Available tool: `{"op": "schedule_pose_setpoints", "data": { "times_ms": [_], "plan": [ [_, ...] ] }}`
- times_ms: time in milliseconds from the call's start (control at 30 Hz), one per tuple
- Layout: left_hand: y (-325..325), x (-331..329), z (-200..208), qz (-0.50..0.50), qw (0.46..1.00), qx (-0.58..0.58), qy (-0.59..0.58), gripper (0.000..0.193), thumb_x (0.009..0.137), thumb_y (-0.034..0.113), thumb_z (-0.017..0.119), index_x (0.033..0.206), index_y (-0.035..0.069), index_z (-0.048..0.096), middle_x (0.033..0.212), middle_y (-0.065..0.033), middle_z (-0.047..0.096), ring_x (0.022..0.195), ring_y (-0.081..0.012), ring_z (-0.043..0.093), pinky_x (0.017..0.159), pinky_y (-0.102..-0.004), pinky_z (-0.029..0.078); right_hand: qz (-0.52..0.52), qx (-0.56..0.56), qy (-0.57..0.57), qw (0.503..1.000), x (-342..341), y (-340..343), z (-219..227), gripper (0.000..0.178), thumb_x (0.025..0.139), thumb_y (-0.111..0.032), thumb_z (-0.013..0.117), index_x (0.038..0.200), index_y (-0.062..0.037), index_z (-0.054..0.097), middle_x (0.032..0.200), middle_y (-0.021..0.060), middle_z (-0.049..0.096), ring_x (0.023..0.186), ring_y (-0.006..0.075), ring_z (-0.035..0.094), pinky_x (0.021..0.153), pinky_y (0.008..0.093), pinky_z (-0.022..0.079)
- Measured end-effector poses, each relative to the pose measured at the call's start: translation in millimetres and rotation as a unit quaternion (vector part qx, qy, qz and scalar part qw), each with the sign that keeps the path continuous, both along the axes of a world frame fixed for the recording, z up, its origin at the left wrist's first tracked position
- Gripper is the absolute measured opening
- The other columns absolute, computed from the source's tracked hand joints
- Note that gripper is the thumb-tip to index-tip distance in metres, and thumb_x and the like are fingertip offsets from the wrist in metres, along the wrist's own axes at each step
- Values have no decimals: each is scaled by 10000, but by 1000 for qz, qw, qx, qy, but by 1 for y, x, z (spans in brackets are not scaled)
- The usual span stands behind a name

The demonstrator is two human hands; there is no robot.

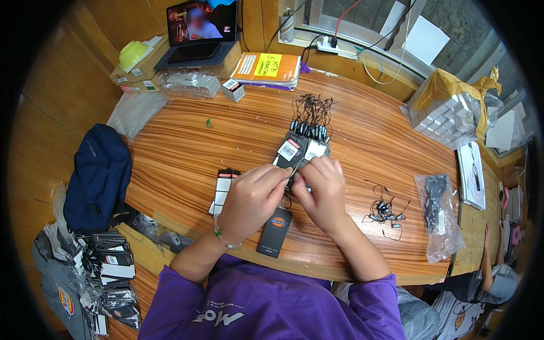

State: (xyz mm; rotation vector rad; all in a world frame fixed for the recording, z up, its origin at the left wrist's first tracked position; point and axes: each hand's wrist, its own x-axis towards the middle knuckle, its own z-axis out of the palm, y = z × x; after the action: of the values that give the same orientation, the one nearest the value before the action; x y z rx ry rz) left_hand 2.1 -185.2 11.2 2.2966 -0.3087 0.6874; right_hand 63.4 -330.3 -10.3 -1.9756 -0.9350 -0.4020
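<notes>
Close together over the middle of the table, my left hand (255,195) and my right hand (321,184) are both closed in a pinch. A thin cord (295,168) runs between their fingertips. From it a dark hang tag (275,233) seems to dangle at the table's near edge, with a small loop at its top. Just beyond my fingers lies a pile of dark hang tags with white labels (289,149). Their black strings (313,109) fan out away from me, with small silvery-black string locks (309,130) in a row. My fingertips partly cover the pile.
Beside my left hand lie black-and-white tags (222,190). Loose string locks (386,211) and a clear plastic bag (438,218) are at right. Farther off are notebooks (266,69), a screen (203,24) and wrapped boxes (447,113). A navy bag (98,177) and bundled tags (116,266) sit at left.
</notes>
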Motion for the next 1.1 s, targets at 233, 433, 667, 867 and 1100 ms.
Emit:
{"op": "schedule_pose_setpoints", "data": {
  "times_ms": [233,433,667,867,1100],
  "plan": [
    [-2,4,-3,-1,999,-42,24,139,761,-29,609,898,-20,595,805,-123,610,715,-267,608,610,-328,481,54,92,231,967,4,-2,-9,62,703,-39,589,684,-2,543,665,80,494,657,267,498,625,357,370],
    [-8,4,-8,-7,1000,1,-23,189,772,-35,582,961,-21,589,835,-146,601,770,-295,602,662,-364,490,-9,13,65,998,5,-3,-4,64,726,-51,617,719,-9,568,700,84,516,676,257,502,646,352,379],
    [-2,4,-7,4,994,-105,-3,204,742,-49,651,942,-11,640,841,-105,649,716,-191,626,629,-271,499,4,97,14,995,16,-5,2,102,720,-50,685,775,-1,614,790,97,580,746,229,558,685,330,429],
    [-3,5,-4,-23,995,-85,-41,218,713,-81,643,902,27,672,834,-84,621,750,-192,605,631,-260,489,156,103,204,961,23,-17,1,102,736,-42,683,816,2,639,880,92,606,837,196,568,742,296,430],
    [2,5,-8,-71,989,11,-127,259,677,-100,628,889,37,680,824,-86,610,769,-231,606,664,-286,486,219,214,400,864,22,-17,-1,57,823,-61,621,817,-7,640,927,46,586,847,119,539,755,252,421]
  ]
}}
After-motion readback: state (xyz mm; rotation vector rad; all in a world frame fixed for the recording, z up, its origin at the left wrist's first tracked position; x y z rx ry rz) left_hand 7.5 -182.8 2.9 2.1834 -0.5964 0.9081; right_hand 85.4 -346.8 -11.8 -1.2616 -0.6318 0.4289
